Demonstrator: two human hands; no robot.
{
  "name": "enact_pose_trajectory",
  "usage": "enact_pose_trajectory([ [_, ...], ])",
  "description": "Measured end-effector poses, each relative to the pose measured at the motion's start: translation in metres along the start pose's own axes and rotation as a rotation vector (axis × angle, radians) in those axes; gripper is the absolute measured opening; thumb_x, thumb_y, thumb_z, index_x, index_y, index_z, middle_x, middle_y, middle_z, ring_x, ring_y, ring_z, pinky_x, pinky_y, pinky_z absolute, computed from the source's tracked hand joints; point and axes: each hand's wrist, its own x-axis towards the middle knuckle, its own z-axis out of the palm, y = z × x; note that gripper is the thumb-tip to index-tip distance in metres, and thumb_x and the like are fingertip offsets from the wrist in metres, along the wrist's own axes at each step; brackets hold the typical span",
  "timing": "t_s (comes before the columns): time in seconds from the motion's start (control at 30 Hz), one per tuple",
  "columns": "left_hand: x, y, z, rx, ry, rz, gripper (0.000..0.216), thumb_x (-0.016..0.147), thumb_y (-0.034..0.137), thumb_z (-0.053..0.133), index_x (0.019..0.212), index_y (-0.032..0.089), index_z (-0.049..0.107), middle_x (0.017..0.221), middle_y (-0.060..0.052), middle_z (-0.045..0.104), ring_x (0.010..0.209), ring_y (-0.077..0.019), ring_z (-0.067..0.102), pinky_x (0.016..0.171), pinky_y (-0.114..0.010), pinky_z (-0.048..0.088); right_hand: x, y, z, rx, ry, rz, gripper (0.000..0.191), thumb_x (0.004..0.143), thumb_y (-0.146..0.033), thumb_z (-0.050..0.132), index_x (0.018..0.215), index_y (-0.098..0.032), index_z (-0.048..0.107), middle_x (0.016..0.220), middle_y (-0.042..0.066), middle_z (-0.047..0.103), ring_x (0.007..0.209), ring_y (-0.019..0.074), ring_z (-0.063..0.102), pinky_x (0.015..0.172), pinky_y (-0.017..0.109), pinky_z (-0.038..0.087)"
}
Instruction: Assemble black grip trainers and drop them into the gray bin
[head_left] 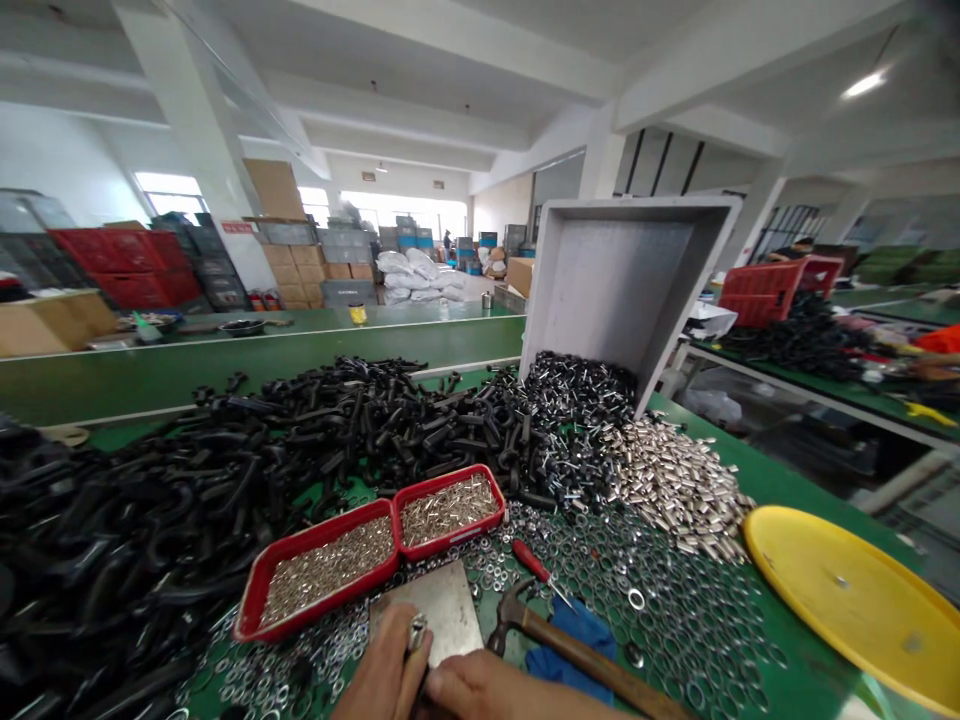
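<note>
- Left hand [386, 672] pinches a metal sleeve [416, 632] upright on the steel plate [450, 600].
- Right hand [480, 690] curls beside it; its hold I cannot tell.
- Seemingly early: black handles [225, 470] heaped loose beyond both hands.

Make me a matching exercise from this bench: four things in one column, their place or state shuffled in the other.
Things
1. red tray
2. yellow disc
3. grey bin
4. small metal part

Place or state
A. tipped on its side behind the silver sleeves
B. held where the left hand and right hand meet
C. at the right edge of the green table
D. two compartments filled with tiny metal pieces

Pairs: 1-D, 2-C, 3-A, 4-B
</note>
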Motion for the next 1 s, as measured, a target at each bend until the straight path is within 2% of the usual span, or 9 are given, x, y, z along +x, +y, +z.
enact_pose_trajectory([
  [0.07, 0.016, -0.002, 0.004, 0.108, -0.218, -0.027, 0.027, 0.094, 0.036, 0.042, 0.098, 0.021, 0.064, 0.106, -0.01, 0.066, 0.106, -0.0261, 0.061, 0.096, -0.039, 0.047, -0.005, 0.001, -0.003, -0.23, 0.078, 0.082, 0.036, 0.094, -0.042, 0.046, 0.101, -0.016, 0.07, 0.08, 0.005, 0.067, 0.067, 0.0142, 0.056, 0.057, 0.021, 0.038],
  [0.13, 0.03, 0.002, 0.005, 0.205, -0.338, -0.053, 0.022, 0.093, 0.03, 0.044, 0.094, 0.018, 0.064, 0.104, -0.011, 0.064, 0.104, -0.0263, 0.059, 0.097, -0.041, 0.045, -0.017, 0.0, -0.011, -0.33, 0.088, 0.091, 0.025, 0.089, -0.034, 0.052, 0.097, -0.019, 0.071, 0.082, 0.005, 0.07, 0.071, 0.0158, 0.059, 0.061, 0.022, 0.039],
  [0.23, 0.049, 0.015, -0.002, 0.279, -0.367, -0.023, 0.017, 0.089, 0.029, 0.052, 0.097, 0.018, 0.063, 0.108, -0.011, 0.062, 0.106, -0.0283, 0.056, 0.096, -0.044, 0.041, -0.048, 0.002, -0.028, -0.258, 0.083, 0.059, 0.025, 0.094, -0.032, 0.048, 0.095, -0.022, 0.071, 0.083, 0.002, 0.07, 0.071, 0.0137, 0.059, 0.062, 0.02, 0.04],
  [0.37, 0.095, 0.027, -0.017, 0.208, -0.311, 0.059, 0.016, 0.094, 0.028, 0.047, 0.094, 0.02, 0.062, 0.102, -0.008, 0.063, 0.101, -0.0236, 0.057, 0.093, -0.038, 0.043, -0.088, 0.023, -0.046, -0.175, 0.208, 0.029, 0.029, 0.099, -0.039, 0.043, 0.099, -0.024, 0.069, 0.097, 0.001, 0.07, 0.078, 0.0136, 0.06, 0.067, 0.02, 0.043],
  [0.47, 0.146, 0.019, -0.017, 0.297, -0.282, 0.059, 0.021, 0.096, 0.02, 0.042, 0.096, 0.018, 0.063, 0.108, -0.01, 0.064, 0.106, -0.0217, 0.059, 0.096, -0.034, 0.043, -0.098, 0.044, -0.05, -0.144, 0.313, 0.02, 0.034, 0.102, -0.038, 0.037, 0.101, -0.023, 0.067, 0.093, 0.002, 0.069, 0.08, 0.0145, 0.061, 0.073, 0.022, 0.046],
  [0.6, 0.195, -0.005, 0.001, 0.436, -0.394, -0.039, 0.018, 0.087, 0.007, 0.049, 0.086, 0.013, 0.066, 0.098, -0.015, 0.069, 0.091, -0.0233, 0.066, 0.086, -0.033, 0.049, -0.102, 0.067, -0.05, -0.379, 0.52, 0.068, 0.028, 0.1, -0.032, 0.04, 0.104, -0.023, 0.066, 0.102, 0.007, 0.067, 0.094, 0.0194, 0.06, 0.086, 0.03, 0.047],
  [0.67, 0.2, -0.014, 0.009, 0.451, -0.403, -0.053, 0.019, 0.084, 0.003, 0.05, 0.085, 0.012, 0.067, 0.095, -0.016, 0.07, 0.087, -0.0235, 0.068, 0.083, -0.033, 0.05, -0.109, 0.076, -0.05, -0.514, 0.535, 0.098, 0.023, 0.096, -0.031, 0.049, 0.111, -0.025, 0.065, 0.107, 0.008, 0.065, 0.098, 0.0221, 0.058, 0.088, 0.033, 0.046],
  [0.8, 0.189, -0.021, 0.014, 0.476, -0.349, -0.062, 0.022, 0.087, 0.004, 0.045, 0.091, 0.01, 0.066, 0.101, -0.018, 0.068, 0.089, -0.0263, 0.069, 0.083, -0.037, 0.051, -0.118, 0.087, -0.047, -0.626, 0.495, 0.141, 0.037, 0.088, -0.025, 0.058, 0.124, -0.026, 0.061, 0.112, 0.009, 0.062, 0.102, 0.025, 0.056, 0.091, 0.036, 0.046],
  [1.0, 0.179, -0.012, 0.004, 0.412, -0.213, -0.054, 0.023, 0.096, 0.014, 0.038, 0.095, 0.013, 0.061, 0.097, -0.014, 0.066, 0.091, -0.0227, 0.066, 0.085, -0.035, 0.05, -0.103, 0.073, -0.059, -0.527, 0.419, 0.253, 0.031, 0.083, -0.021, 0.055, 0.113, -0.022, 0.063, 0.11, 0.009, 0.063, 0.101, 0.0241, 0.058, 0.088, 0.036, 0.046],
])
